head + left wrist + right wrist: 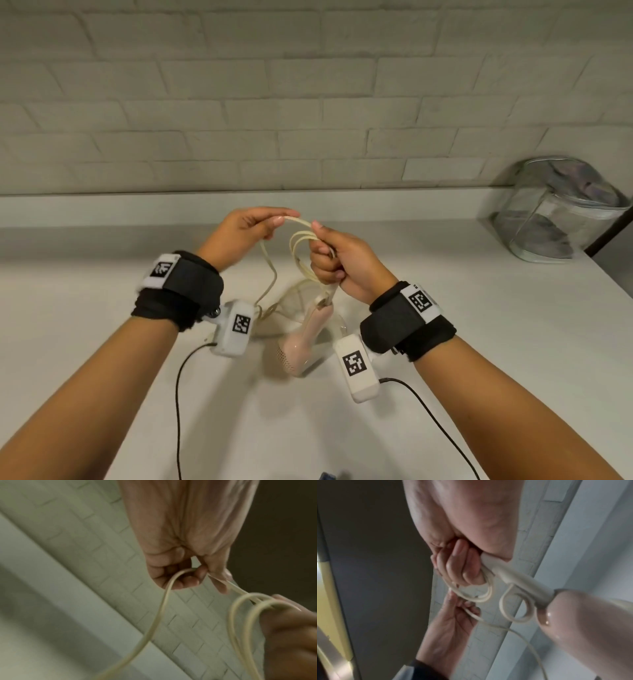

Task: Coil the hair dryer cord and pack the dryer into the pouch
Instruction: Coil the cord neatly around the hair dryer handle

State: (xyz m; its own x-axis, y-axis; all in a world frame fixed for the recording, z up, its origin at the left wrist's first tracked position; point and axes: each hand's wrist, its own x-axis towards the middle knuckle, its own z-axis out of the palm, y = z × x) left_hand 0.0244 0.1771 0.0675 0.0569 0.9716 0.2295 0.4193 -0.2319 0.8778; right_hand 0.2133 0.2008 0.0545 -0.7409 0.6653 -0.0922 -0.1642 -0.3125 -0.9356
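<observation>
White counter (479, 342) under everything. Clear zip pouch (561, 212) far right of dryer, at wall; mouth probably closed, view poor. Pink hair dryer (305, 346) hangs just above counter, suspended by cord strain relief. Right hand (346, 263), directly above dryer, fist wrapped round several cord loops plus strain relief. Left hand (246, 229), up-left of dryer, pinches cream cord (270, 270) between thumb and fingertips, feeding next loop. Risk: slack tail on counter snags on dryer, loops slip from fist, coil unravels.

Pink dryer (301, 346), cream cord (301, 240)
</observation>
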